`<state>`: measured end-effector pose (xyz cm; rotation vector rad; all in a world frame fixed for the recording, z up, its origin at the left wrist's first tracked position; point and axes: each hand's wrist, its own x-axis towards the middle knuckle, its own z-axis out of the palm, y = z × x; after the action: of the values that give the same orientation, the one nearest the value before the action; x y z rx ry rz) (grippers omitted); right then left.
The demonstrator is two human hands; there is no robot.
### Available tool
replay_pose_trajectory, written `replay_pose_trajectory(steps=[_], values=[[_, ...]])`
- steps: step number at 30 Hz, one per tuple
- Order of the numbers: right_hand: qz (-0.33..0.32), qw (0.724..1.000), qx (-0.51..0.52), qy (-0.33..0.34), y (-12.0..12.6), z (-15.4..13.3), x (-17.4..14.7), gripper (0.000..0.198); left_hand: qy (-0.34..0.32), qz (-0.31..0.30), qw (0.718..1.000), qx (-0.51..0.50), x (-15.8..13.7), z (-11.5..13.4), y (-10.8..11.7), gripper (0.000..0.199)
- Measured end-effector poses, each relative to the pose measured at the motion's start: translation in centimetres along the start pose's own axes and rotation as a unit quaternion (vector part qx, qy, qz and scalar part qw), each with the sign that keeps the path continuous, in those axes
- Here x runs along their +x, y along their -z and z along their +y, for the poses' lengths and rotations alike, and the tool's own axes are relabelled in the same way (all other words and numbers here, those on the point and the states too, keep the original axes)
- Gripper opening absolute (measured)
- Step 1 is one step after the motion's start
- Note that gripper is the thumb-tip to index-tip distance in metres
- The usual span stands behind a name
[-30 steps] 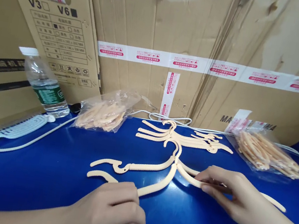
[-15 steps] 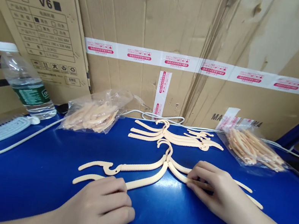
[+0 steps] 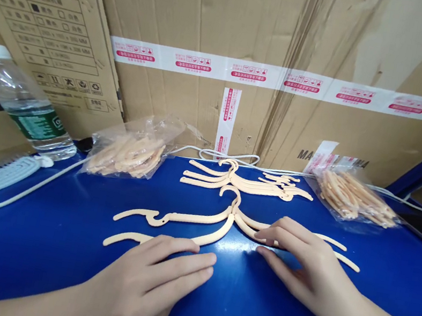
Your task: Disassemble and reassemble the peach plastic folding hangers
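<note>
Cream plastic clothes hangers (image 3: 218, 233) with hooked arms lie flat on the blue table, one nested against another, hooks pointing away from me. My left hand (image 3: 146, 280) rests over the lower left arm, its fingers stretched out and nothing held. Above that arm, a second left arm (image 3: 196, 218) with a curled notch shows uncovered. Over the right arms lies my right hand (image 3: 307, 270), thumb and fingers apart, fingertips at the front right arm (image 3: 244, 226). It hides the middle of those arms; whether it touches them is hard to tell.
Behind are more stacked hangers (image 3: 255, 186) and small hooks (image 3: 278, 178). Clear bags of cream parts lie left (image 3: 130, 152) and right (image 3: 353, 197). A water bottle (image 3: 37, 113), a pale hairbrush (image 3: 1, 175) and a white cable (image 3: 42, 191) are leftward; cardboard (image 3: 187, 105) stands behind.
My right thumb has parted from the fingers, releasing the hanger's right arm. My left fingers have straightened and reached rightward. The whole view has shifted slightly.
</note>
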<state>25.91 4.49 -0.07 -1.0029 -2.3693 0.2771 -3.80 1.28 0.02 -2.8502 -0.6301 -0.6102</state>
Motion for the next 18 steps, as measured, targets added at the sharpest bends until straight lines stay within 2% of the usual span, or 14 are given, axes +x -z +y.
replay_pose_trajectory(steps=[4, 8, 11, 18], values=[[0.003, 1.0, 0.017, 0.019, -0.3, -0.8, -0.3, 0.015, -0.01, 0.006, 1.0, -0.011, 0.3, 0.1, 0.3, 0.038], [0.0, 0.997, 0.063, 0.036, -0.5, -2.6, -0.6, 0.014, -0.012, -0.013, 0.999, -0.042, 0.4, 0.6, 0.4, 0.037], [-0.003, 0.994, 0.094, 0.048, -0.6, -3.9, -0.7, 0.02, -0.038, -0.024, 0.998, -0.049, 0.7, 1.1, 0.2, 0.035], [-0.069, 0.985, 0.139, 0.071, -0.7, -4.5, -0.6, 0.026, -0.059, -0.027, 0.998, -0.02, 1.3, 1.5, 0.2, 0.035]])
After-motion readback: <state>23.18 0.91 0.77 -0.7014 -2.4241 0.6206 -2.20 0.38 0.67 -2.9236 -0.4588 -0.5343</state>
